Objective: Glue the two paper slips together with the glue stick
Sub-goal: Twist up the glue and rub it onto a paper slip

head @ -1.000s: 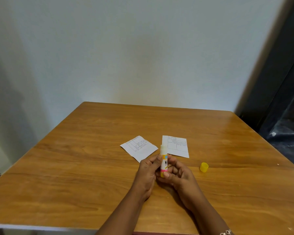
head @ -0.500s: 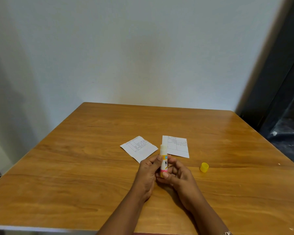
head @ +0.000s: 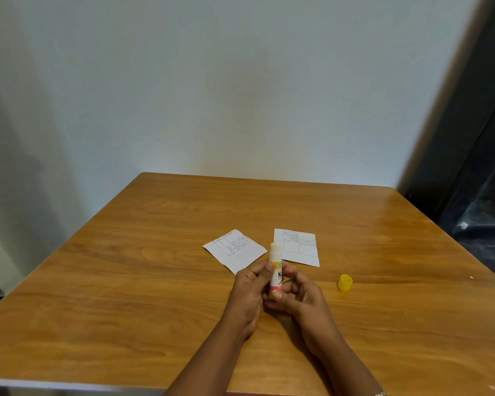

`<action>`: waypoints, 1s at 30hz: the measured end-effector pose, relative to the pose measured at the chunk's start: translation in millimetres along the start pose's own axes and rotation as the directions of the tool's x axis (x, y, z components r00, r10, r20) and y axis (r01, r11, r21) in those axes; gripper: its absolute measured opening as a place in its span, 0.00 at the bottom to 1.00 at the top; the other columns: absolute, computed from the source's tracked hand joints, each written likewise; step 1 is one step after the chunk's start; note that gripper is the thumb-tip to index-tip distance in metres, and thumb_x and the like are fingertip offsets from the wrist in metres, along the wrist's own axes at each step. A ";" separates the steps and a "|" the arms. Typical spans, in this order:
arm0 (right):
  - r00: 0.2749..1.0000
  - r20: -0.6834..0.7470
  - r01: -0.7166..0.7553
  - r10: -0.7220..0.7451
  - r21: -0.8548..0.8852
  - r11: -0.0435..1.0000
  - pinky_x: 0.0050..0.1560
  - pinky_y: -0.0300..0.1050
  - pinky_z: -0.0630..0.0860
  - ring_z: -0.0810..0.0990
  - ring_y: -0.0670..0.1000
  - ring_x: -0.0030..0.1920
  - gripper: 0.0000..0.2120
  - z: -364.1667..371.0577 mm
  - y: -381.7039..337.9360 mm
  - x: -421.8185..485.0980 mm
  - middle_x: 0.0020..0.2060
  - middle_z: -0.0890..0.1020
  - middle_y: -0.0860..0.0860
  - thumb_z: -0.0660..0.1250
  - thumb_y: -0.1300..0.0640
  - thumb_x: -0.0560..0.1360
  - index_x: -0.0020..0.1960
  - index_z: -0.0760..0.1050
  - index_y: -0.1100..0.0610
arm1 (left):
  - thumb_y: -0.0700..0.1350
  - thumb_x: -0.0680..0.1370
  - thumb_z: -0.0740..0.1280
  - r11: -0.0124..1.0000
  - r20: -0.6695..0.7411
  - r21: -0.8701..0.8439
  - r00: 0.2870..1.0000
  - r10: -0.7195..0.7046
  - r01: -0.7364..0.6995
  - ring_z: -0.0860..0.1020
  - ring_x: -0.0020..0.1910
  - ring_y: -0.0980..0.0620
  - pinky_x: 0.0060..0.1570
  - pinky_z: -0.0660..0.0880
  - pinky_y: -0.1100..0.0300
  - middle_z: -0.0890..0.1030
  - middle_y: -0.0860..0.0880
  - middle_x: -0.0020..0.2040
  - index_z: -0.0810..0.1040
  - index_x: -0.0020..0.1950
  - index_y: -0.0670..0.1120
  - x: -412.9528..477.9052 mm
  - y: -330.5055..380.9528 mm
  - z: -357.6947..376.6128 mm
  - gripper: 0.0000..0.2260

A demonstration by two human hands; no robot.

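Head view: a wide-angle look forward and down at a square brown wooden table [head: 126, 295] set against a pale, plain wall [head: 212, 95].
Task tool: a white plastic glue stick [head: 276, 271] with a yellow and pink printed label, uncapped and held upright over the near middle of the table, between the two hands. Its white top end stands clear above the fingers.
Left hand [head: 247, 295]: the fingers are bent and closed round the left side of the tube. The thumb tip is pressed on the upper part of the label.
Right hand [head: 300, 298]: the fingers are curled about the lower end of the tube from the right. The thumb lies across the front near the pink band, so this hand too has hold of the tube.
Cap [head: 345, 282]: a small yellow plastic cylinder resting on the table to the right of the hands, well apart from the tube.
Left paper slip [head: 235, 250]: a white rectangle printed with a ruled grid, lying flat and turned at an angle, just beyond the left hand. The fingers hide its near corner.
Right paper slip [head: 297, 247]: a white rectangle with similar print, lying flat and nearly square to the table edge, just beyond the tube. The tube's top covers part of its left edge.
Slips together: side by side, not overlapping.
Right margin: a dark upright frame [head: 469, 167] beside the table.
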State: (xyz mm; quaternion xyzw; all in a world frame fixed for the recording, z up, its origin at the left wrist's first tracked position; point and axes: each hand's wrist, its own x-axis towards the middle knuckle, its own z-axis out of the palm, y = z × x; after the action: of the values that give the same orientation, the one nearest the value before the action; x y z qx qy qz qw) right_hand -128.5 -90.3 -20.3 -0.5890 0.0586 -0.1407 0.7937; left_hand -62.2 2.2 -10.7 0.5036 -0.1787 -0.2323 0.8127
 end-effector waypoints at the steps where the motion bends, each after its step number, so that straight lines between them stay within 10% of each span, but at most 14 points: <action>1: 1.000 0.008 -0.005 0.005 0.003 1.000 0.45 0.46 0.81 0.83 0.54 0.40 0.21 -0.3 0.2 -0.1 0.35 0.82 0.55 0.69 0.65 0.66 0.58 0.73 0.57 | 0.47 0.71 0.64 1.000 -0.004 -0.001 1.000 0.001 -0.001 0.80 0.37 0.52 0.34 0.77 0.64 0.83 0.46 0.38 0.82 0.46 0.41 -0.1 0.2 0.0 0.13; 23: 0.999 0.041 -0.009 0.011 -0.040 0.999 0.43 0.42 0.81 0.82 0.51 0.43 0.22 -0.2 -0.2 0.3 0.43 0.83 0.53 0.68 0.59 0.68 0.61 0.71 0.55 | 0.50 0.71 0.64 0.999 0.008 -0.039 1.000 -0.020 0.021 0.81 0.37 0.51 0.33 0.78 0.60 0.84 0.46 0.40 0.83 0.46 0.44 -0.6 0.7 -1.1 0.12; 30: 1.000 -0.005 0.014 -0.015 -0.048 0.999 0.42 0.43 0.81 0.80 0.53 0.41 0.22 0.2 2.0 1.3 0.40 0.81 0.57 0.68 0.71 0.67 0.59 0.70 0.59 | 0.48 0.71 0.64 0.999 0.056 -0.035 0.998 -0.012 0.014 0.82 0.37 0.53 0.33 0.79 0.62 0.85 0.47 0.39 0.84 0.44 0.45 -2.9 1.0 1.1 0.11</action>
State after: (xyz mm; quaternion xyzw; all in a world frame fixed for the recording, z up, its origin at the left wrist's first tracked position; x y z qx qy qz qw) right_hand -127.0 -89.9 -22.1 -0.6078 0.0596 -0.1465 0.7782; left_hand -65.0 3.4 -9.4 0.4836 -0.1939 -0.2549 0.8146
